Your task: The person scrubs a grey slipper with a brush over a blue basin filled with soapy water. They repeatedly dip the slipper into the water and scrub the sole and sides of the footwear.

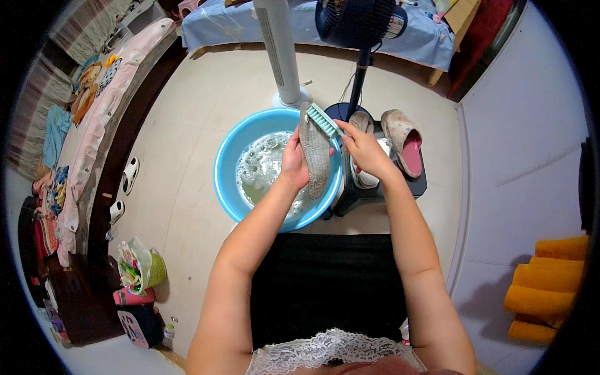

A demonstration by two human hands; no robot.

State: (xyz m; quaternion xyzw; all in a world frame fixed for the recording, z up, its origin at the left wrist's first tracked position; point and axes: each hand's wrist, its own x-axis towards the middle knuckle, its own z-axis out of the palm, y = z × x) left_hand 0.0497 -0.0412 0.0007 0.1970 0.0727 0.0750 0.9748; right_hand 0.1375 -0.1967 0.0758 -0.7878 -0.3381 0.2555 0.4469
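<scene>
My left hand point(295, 161) grips a grey slipper point(315, 154), its ribbed, worn-looking side up, above a round blue plastic basin point(224, 180). In my right hand point(365, 146) is a mint-green scrubbing brush point(323, 121), its bristles at the slipper's far end. Soapy, cloudy water point(262, 164) with bubbles fills part of the basin. Just right of the basin, a dark stool point(417, 189) bears a patterned slipper with a pink lining point(404, 143) and a lighter shoe point(361, 123), which my right hand partly hides.
Beyond the basin stand a white tower-shaped appliance point(281, 56) and a dark pedestal fan point(360, 84). White slippers point(131, 176) and a green basket holding a plastic bag point(157, 269) are on the floor at left. A pale wall point(511, 187) runs along the right.
</scene>
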